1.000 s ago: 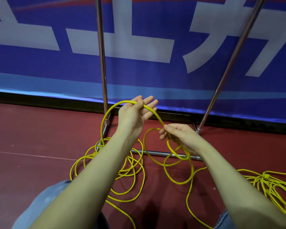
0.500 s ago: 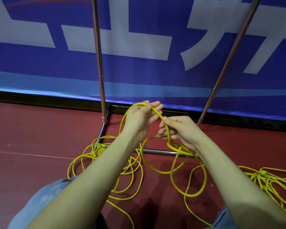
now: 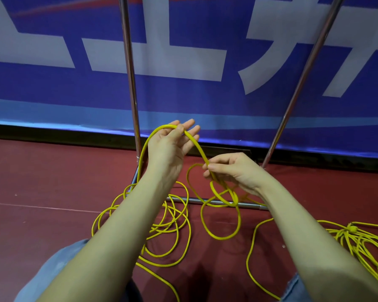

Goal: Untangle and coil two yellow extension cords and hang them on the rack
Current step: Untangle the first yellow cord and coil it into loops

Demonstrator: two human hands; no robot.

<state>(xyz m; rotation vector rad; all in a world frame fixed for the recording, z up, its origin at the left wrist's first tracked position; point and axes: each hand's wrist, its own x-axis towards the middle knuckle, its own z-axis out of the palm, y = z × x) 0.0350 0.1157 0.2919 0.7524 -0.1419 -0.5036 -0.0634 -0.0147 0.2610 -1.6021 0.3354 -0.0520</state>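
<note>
Head view: at centre frame, the left hand [image 3: 169, 147] pinches a thin yellow extension cord [image 3: 196, 147] between thumb and forefinger, other fingers spread. The right hand [image 3: 234, 171] curls around the same cord, loops dangling onto red floor [image 3: 42, 182]. A second tangled yellow cord [image 3: 358, 240] lies lower right, near the chrome rack [image 3: 130, 73].

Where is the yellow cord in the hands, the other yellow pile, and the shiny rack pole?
yellow cord [image 3: 196, 143], head view, arc between both hands.
second cord pile [image 3: 358, 240], head view, bundle on floor at right.
rack pole [image 3: 130, 83], head view, left upright's middle.
</note>
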